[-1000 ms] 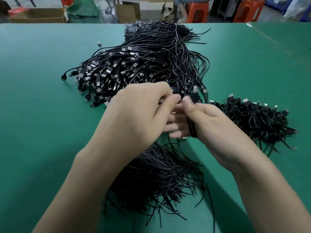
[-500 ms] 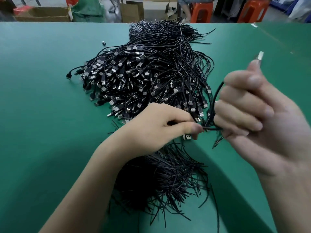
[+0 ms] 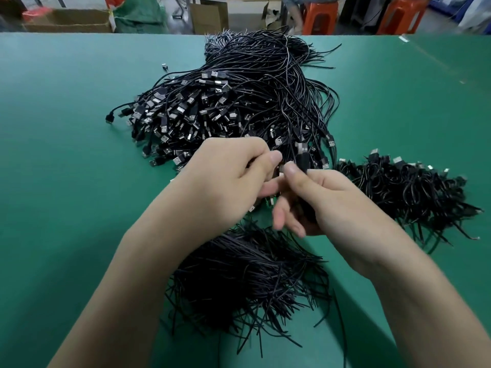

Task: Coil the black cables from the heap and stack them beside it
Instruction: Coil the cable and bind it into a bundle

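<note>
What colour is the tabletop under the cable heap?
Plain green tabletop, clearest in the head view.

Both my forearms come up from the lower edge and converge at mid-frame above the bench, bare to the wrist. My left hand [image 3: 228, 179] is knuckles-up with its fingers curled under and the thumb tip pushed forward, almost touching my right thumb; its own knuckles hide whatever it pinches. My right hand [image 3: 326, 203] is turned inward, thumb on top, and grips a black cable [image 3: 303, 159] in its palm. Its lower fingers are blurred and loosely spread.
</note>
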Available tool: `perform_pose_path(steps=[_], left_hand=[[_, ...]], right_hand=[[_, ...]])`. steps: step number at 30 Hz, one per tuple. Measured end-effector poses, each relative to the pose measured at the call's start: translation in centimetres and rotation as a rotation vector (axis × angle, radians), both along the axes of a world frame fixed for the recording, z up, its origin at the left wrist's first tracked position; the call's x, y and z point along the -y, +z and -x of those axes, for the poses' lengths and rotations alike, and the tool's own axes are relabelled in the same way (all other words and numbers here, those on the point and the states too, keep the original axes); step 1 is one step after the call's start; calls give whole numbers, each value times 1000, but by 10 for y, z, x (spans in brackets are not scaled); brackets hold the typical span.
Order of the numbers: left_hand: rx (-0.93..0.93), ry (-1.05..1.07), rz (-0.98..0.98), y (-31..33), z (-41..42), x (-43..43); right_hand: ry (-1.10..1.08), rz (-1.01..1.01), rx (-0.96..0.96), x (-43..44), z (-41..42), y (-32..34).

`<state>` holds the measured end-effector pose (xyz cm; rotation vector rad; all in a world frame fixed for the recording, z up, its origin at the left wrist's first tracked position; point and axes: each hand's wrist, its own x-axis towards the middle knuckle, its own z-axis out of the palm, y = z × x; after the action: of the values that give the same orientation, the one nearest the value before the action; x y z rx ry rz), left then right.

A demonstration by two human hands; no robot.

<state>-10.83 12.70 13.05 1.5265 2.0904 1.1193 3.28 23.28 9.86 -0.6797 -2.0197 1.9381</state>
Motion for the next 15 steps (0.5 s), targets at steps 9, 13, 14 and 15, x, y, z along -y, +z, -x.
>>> perform_pose_path(steps=[9, 13, 14, 15], left_hand=[[-17, 6, -35, -4, -18, -6], [-266, -2, 59, -1, -13, -1], [-272, -10, 78, 0, -14, 0], [-272, -16, 101, 1, -16, 1]], right_hand=[[-57, 556, -308, -2, 7, -5], [-183, 519, -297, 4, 14, -13], [-217, 469, -280, 6, 15, -14], [-245, 434, -263, 7, 15, -15]])
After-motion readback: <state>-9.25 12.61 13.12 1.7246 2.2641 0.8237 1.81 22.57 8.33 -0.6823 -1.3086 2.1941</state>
